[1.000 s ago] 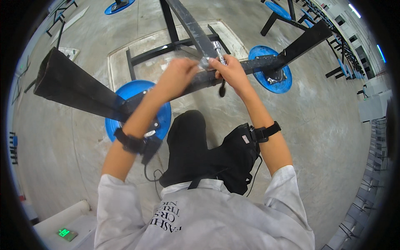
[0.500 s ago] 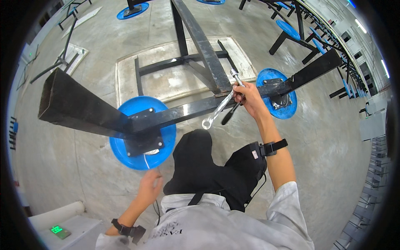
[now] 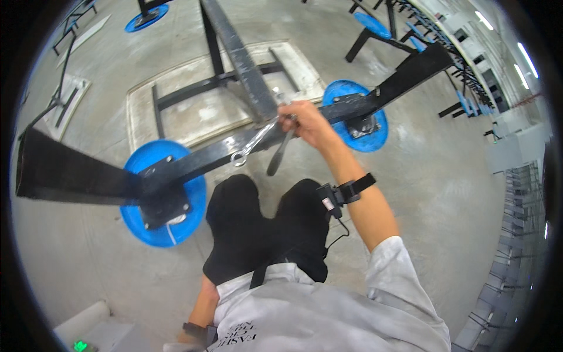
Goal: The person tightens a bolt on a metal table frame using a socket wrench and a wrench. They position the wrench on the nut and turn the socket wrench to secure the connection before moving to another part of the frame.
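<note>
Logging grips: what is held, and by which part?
Right hand: wrench, away from its ring; black-handled tool, above its handle tip. Left hand: mostly hidden, unclear.

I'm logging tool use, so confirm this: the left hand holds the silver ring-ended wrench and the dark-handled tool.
Not the left: the head view shows that the right hand holds the silver ring-ended wrench and the dark-handled tool.

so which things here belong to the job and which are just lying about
Job: ring spanner and dark-handled tool in the right hand; black frame; its two blue seats

Lying about: farther blue seats; grey chairs; green-lit display
</note>
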`<state>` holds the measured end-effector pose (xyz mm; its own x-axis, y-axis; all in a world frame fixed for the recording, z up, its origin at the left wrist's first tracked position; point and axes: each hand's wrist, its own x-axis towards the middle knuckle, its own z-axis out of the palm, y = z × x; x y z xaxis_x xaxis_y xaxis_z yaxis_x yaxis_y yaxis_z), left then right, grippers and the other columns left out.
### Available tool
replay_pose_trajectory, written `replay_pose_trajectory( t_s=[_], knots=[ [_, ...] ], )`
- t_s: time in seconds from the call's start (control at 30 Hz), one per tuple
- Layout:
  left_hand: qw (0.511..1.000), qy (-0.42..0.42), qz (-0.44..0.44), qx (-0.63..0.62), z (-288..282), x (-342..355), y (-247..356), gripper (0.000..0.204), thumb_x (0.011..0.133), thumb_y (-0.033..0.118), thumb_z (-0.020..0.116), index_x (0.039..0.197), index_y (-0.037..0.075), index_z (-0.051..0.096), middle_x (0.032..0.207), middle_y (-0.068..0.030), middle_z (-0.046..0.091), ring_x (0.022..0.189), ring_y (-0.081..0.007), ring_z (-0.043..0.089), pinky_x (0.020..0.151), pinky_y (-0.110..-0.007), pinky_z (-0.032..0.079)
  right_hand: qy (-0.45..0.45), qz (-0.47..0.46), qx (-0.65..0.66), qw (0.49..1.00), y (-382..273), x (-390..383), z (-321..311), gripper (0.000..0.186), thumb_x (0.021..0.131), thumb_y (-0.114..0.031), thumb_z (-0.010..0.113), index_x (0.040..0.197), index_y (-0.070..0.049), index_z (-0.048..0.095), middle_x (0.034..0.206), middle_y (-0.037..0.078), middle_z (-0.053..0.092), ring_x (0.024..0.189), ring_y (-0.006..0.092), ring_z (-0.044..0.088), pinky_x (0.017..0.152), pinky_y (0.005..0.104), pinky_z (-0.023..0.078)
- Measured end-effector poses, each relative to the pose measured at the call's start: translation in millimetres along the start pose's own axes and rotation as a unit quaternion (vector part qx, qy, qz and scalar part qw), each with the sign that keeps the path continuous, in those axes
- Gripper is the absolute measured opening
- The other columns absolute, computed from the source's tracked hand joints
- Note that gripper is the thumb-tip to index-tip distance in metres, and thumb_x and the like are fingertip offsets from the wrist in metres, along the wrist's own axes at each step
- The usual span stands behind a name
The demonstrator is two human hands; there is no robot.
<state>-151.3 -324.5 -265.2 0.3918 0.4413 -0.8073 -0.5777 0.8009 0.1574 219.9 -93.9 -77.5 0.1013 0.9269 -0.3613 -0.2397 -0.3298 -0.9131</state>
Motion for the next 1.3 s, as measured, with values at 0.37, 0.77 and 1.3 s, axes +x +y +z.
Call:
replay_pose_trajectory(
  t_s=[0.37,0.77,1.3],
  knots=[
    [0.981,-0.146,-0.075,-0.099,-21.4,48.3,-8.6,0.033,0.088,0.018,0.052,0.116,0.001,0.053,0.107,-0.0136,0.062,0.095,-0.0222,0.061,0.083,-0.035,0.051,-0.045,-0.018,-0.009,0.999,5.5,1.7,-7.0,0.007,0.079,-0.006,0.059,0.077,-0.002,0.054,0.067,0.002,0.051,0.053,0.0096,0.045,0.049,0.0210,0.035],
    [0.996,-0.074,-0.036,-0.030,-32.0,26.8,-3.7,0.034,0.087,0.018,0.055,0.116,0.001,0.051,0.107,-0.0123,0.061,0.093,-0.0206,0.061,0.079,-0.032,0.052,-0.039,-0.056,-0.048,0.996,14.3,2.3,-5.7,0.009,0.079,-0.009,0.059,0.082,-0.001,0.056,0.068,0.007,0.058,0.052,0.0088,0.050,0.049,0.0206,0.039],
    [0.613,0.170,-0.040,0.770,-276.4,-122.7,-44.7,0.027,0.077,0.020,0.061,0.099,0.005,0.060,0.080,-0.0099,0.062,0.063,-0.0182,0.059,0.057,-0.030,0.049,-0.066,-0.046,-0.039,0.996,13.0,8.6,-7.3,0.011,0.076,-0.006,0.060,0.083,0.001,0.056,0.067,0.007,0.058,0.052,0.0097,0.050,0.049,0.0219,0.040]
  ],
)
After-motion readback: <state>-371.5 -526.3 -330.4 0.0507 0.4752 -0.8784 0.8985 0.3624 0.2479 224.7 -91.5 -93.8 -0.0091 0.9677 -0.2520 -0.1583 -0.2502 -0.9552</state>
